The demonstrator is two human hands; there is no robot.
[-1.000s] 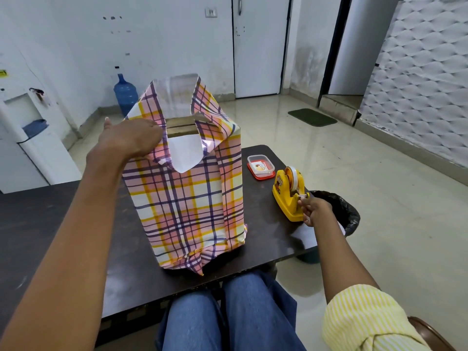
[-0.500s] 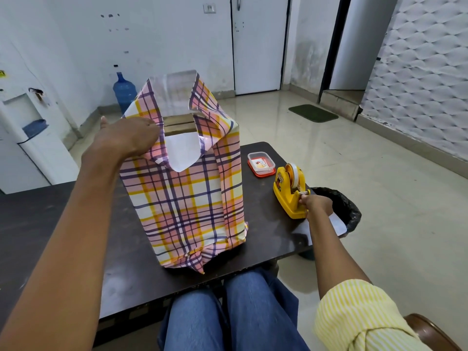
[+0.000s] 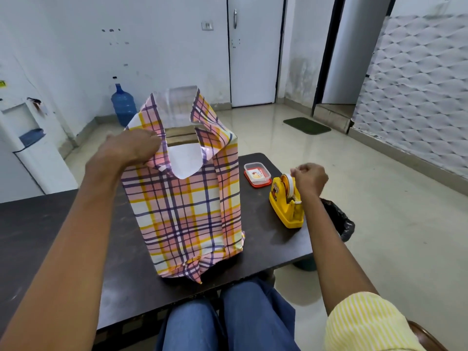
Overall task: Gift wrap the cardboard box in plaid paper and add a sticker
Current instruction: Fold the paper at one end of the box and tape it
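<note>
No legible text, brand, number or sign anywhere in view. Printed dark-and-red mark on the side of the yellow tape dispenser (image 3: 285,211), just below the right hand (image 3: 310,179): too blurred to read. Small picture inside the clear container (image 3: 263,165), just left of that hand: no letters made out. Yellow tag (image 3: 2,84) on the wall, far left of the left hand (image 3: 131,148): illegible.

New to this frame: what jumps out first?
A tall cardboard box in pink-and-yellow plaid paper stands on the dark table, top flaps open and brown cardboard showing, with the left hand resting on its upper left fold. To its right, the right hand hangs, fingers curled, over a yellow plastic tape dispenser.
</note>
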